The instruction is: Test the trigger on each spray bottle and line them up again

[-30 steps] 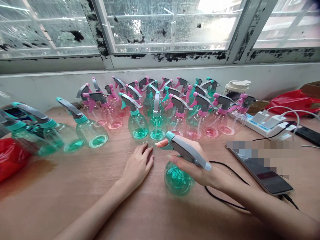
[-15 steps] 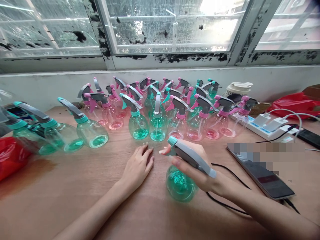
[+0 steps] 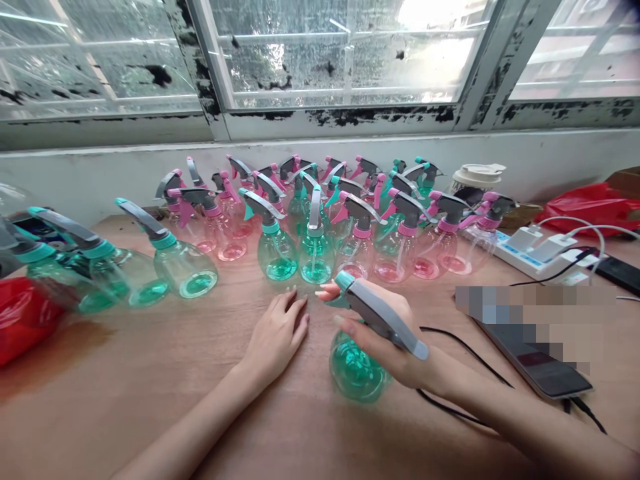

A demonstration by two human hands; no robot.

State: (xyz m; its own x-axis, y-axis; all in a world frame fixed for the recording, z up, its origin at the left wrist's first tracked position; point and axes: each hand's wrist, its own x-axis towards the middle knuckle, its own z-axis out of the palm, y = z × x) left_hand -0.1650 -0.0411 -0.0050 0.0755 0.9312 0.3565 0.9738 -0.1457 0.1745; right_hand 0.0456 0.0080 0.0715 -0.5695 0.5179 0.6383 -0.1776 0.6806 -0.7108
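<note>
My right hand (image 3: 385, 333) is wrapped round the neck of a green spray bottle (image 3: 357, 370) with a grey and teal trigger head. The bottle is upright, close in front of me, and its neck is hidden by the fingers. Flat on the wooden table (image 3: 200, 373) lies my left hand (image 3: 280, 327), fingers stretched out, holding nothing. Just beyond its fingertips stand a green spray bottle (image 3: 277, 257) and another green one (image 3: 316, 257), at the front of a group of several pink and green bottles. A pink spray bottle (image 3: 390, 257) is in that front row too.
At the left are several green spray bottles (image 3: 185, 267) and a red plastic bag (image 3: 25, 320). On the right lie a phone (image 3: 545, 367) with black cables, a white power strip (image 3: 520, 257) with chargers, and another red bag (image 3: 590, 207). A lidded cup (image 3: 477, 177) stands behind.
My right hand and the green spray bottle in it have shifted very slightly left. My left hand stays on the table in nearly the same place.
</note>
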